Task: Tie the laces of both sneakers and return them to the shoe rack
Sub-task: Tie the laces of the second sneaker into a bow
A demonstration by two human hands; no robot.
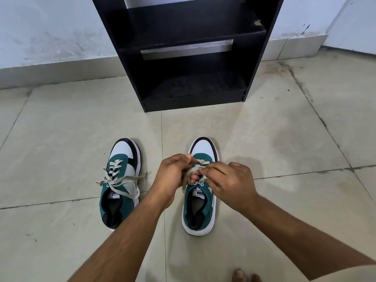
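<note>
Two teal, white and black sneakers stand side by side on the tiled floor, toes pointing at the shoe rack. The left sneaker (120, 180) has its grey laces lying loose across its top and sides. Over the right sneaker (200, 208) both hands work its grey laces (192, 171). My left hand (173, 176) has a lace wrapped around a finger. My right hand (230, 180) pinches the lace from the right side. The hands hide most of this shoe's lacing.
A black shoe rack (191, 58) with bare shelves stands against the white wall, just beyond the sneakers. Pale floor tiles (274, 143) spread on all sides. My bare toes (244, 275) show at the bottom edge.
</note>
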